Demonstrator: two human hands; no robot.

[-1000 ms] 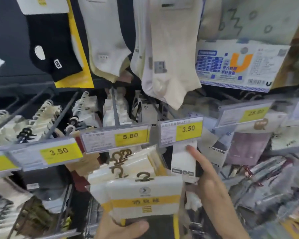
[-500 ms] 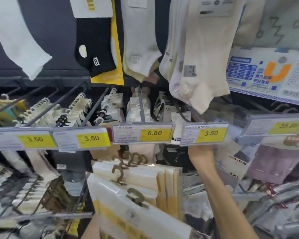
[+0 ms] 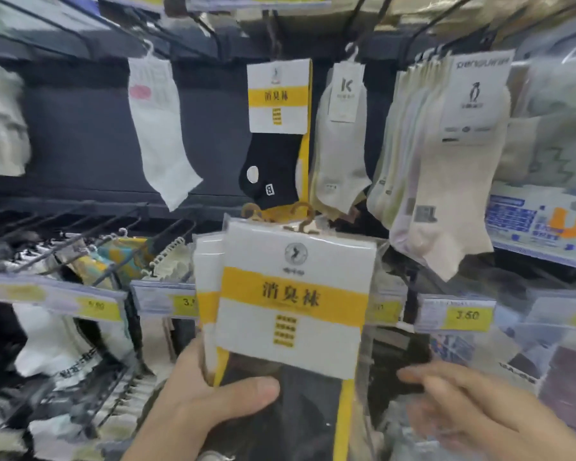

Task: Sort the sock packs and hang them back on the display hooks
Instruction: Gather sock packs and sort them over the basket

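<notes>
Yellow-banded white card fronts a stack of clear-plastic sock packs (image 3: 291, 294) with dark socks inside, held up in front of the lower rail of yellow price labels (image 3: 464, 315). Left hand (image 3: 197, 407): grip closed round the stack's lower left edge, thumb across the front. Right hand (image 3: 463, 407): fingers loosely extended near the right edge, holding nothing.

Step looks like matching. A lone black sock pack with the same yellow-and-white card (image 3: 278, 94) hangs from a dark wire hook (image 3: 272, 34) directly above. Next move likely calls for raising the brown plastic hanger loops (image 3: 301, 211) to that hook.

Right hand is blurred, contact with the wrapper unclear. Pack count uncertain. Stack's bottom is cut off.
</notes>
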